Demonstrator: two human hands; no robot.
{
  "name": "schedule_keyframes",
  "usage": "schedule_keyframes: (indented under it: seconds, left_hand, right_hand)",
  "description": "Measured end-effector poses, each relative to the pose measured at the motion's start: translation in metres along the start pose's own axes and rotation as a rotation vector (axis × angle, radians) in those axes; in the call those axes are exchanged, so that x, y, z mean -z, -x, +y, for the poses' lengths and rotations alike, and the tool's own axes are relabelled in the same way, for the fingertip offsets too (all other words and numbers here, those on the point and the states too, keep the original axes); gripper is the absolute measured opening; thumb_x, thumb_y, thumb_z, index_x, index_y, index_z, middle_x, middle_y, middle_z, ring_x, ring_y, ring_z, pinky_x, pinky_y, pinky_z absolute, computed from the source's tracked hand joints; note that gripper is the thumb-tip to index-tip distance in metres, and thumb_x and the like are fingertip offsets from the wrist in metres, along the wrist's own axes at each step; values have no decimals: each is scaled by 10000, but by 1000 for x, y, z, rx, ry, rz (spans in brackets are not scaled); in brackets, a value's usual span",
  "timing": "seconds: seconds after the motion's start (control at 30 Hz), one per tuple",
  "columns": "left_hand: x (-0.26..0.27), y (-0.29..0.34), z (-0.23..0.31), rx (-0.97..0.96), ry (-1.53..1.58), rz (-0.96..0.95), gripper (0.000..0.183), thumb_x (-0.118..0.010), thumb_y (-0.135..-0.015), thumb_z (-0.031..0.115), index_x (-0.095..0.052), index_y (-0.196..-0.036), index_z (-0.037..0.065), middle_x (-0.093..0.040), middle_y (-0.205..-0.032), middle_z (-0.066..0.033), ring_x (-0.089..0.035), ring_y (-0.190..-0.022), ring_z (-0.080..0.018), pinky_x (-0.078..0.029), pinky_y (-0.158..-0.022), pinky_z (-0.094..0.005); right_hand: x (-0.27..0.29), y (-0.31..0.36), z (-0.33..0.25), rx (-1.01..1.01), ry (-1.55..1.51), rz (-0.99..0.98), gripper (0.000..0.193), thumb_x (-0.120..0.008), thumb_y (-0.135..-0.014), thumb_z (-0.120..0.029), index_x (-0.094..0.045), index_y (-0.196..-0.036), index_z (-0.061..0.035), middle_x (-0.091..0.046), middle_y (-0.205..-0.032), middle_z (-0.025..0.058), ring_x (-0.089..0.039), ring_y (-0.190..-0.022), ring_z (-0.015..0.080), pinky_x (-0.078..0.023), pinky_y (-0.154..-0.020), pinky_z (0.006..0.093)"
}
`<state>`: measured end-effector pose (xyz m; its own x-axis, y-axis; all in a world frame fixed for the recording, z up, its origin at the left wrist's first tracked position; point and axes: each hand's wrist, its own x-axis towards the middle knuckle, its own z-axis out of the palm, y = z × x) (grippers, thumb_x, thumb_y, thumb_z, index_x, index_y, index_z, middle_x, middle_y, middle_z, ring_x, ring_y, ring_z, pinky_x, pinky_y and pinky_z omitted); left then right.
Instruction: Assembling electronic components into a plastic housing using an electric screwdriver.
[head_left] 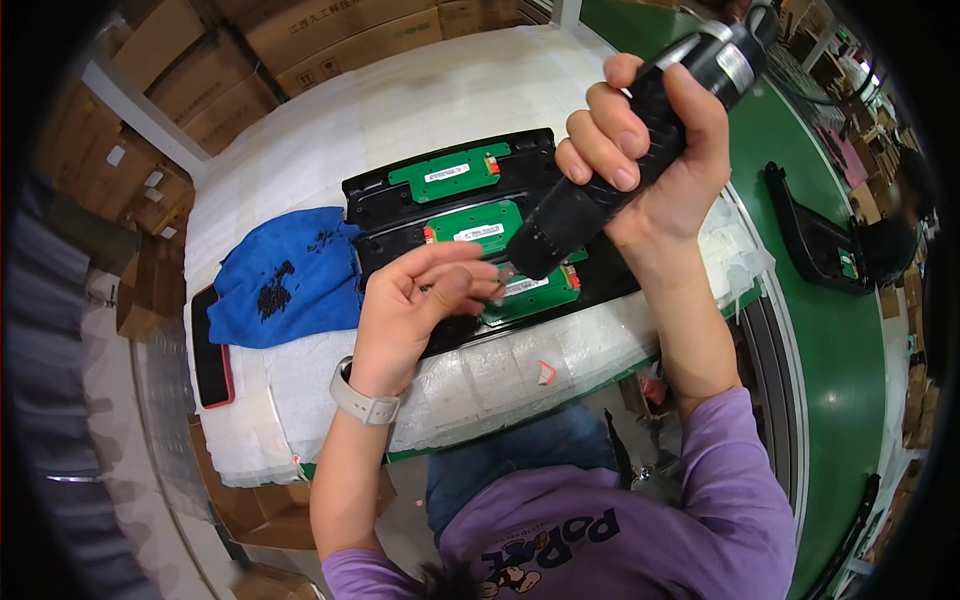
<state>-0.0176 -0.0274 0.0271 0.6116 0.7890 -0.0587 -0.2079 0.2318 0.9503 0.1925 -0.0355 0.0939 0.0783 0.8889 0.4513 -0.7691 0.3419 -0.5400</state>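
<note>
Below, a white-covered tabletop (450, 90) carries black plastic panels (376, 207), a blue cloth (232, 268) beside them. Above the panels, the right hand (662, 195) is wrapped round a black power screwdriver (568, 222), its nose tilted down over the nearest green circuit board (548, 298); the left hand (425, 290) — fingers bent, whether pinching anything I can't tell — is just beside that nose. Small black screws (275, 290) lie on the cloth.

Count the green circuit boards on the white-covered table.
3, on black panels: far board, middle board and near board, the last partly hidden by the left hand and black power tool. Others behind these can't be excluded.
</note>
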Motion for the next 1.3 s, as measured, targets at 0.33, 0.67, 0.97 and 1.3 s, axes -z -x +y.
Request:
schedule_keyframes:
  seconds: [0.33, 0.67, 0.97, 1.3]
  left_hand:
    - [7, -6, -6, -70, 97, 170, 158, -339, -928, 49, -476, -991, 3, -550, -1115, -217, -552, -1084, -259, -462, -889, -284]
    - [4, -6, -5, -54, 45, 253, 155, -326, -965, 108, -440, -1005, 11, -623, -886, -185, -650, -771, -218, -518, -632, -245]
    - [14, -7, -7, 66, 110, 102, 138, -399, -952, 167, -474, -955, 51, -355, -533, 23, -241, -422, -44, -198, -364, -196]
    - [5, -2, -5, -30, -48, 129, 92, -586, -858, 75, -525, -865, 7, -621, -656, -87, -424, -389, -44, -286, -352, -163]
  right_hand:
    - [0, -1, 1, -115, 514, -75, 205, -639, -743, -169, -552, -721, 15, -490, -524, 42, -454, -391, 108, -354, -379, 230]
    - [3, -2, 6, -98, 601, -75, 195, -653, -733, -163, -559, -693, 3, -503, -524, 34, -471, -400, 108, -354, -375, 232]
    - [0, -3, 9, -144, 635, -119, 194, -662, -720, -162, -553, -668, -10, -495, -491, 29, -459, -396, 96, -346, -385, 228]
    - [0, 6, 9, -20, 310, -157, 199, -568, -810, -184, -529, -830, 10, -469, -533, 39, -446, -406, 121, -370, -413, 253]
